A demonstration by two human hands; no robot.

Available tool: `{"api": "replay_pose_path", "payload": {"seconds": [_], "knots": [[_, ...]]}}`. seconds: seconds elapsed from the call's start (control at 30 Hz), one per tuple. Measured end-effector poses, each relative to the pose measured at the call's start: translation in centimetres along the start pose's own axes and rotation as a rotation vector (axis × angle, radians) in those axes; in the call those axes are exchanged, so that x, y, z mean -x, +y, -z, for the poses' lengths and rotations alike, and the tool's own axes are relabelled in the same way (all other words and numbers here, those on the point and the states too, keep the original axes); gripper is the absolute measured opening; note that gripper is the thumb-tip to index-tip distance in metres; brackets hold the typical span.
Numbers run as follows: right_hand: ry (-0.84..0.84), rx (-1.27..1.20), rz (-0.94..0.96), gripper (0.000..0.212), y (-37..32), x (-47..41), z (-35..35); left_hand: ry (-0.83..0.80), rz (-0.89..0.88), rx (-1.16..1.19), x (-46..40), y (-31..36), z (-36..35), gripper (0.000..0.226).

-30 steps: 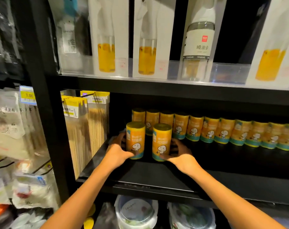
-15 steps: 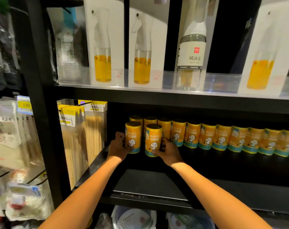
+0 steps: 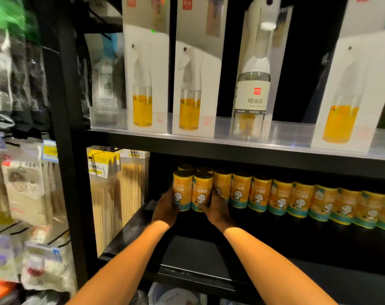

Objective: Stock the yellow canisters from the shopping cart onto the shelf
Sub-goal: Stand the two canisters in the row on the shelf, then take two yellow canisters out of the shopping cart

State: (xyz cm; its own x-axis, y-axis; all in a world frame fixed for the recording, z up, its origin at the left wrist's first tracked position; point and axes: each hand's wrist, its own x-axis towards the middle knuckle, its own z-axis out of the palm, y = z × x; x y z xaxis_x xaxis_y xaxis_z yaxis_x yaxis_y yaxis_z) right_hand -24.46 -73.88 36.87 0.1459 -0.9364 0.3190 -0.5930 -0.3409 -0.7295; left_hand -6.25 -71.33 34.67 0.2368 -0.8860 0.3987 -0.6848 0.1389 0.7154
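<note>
Two yellow canisters with a cartoon figure and a teal base stand side by side deep on the black shelf (image 3: 200, 249). My left hand (image 3: 165, 209) grips the left canister (image 3: 182, 190) from its left side. My right hand (image 3: 215, 211) grips the right canister (image 3: 201, 192) from its right side. Both canisters sit at the left end of a long row of the same canisters (image 3: 297, 201), with two more (image 3: 196, 169) just behind them. The shopping cart is out of view.
Packs of bamboo skewers (image 3: 119, 190) stand at the shelf's left end, close to my left hand. The shelf above (image 3: 231, 148) carries boxed oil spray bottles (image 3: 146, 84). Hanging bagged goods (image 3: 22, 183) fill the rack on the left. Lidded containers (image 3: 174, 296) sit below.
Both hands have pushed the two canisters back along the shelf until they line up with the row. The view has tilted up and moved closer.
</note>
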Motion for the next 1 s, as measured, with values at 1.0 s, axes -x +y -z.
{"api": "replay_pose_path", "payload": {"seconds": [1.0], "knots": [[-0.872,-0.13,0.699,0.059,1.9,34.0,-3.7,0.027,0.383,-0.623,50.9,0.2,11.2,0.07]]}}
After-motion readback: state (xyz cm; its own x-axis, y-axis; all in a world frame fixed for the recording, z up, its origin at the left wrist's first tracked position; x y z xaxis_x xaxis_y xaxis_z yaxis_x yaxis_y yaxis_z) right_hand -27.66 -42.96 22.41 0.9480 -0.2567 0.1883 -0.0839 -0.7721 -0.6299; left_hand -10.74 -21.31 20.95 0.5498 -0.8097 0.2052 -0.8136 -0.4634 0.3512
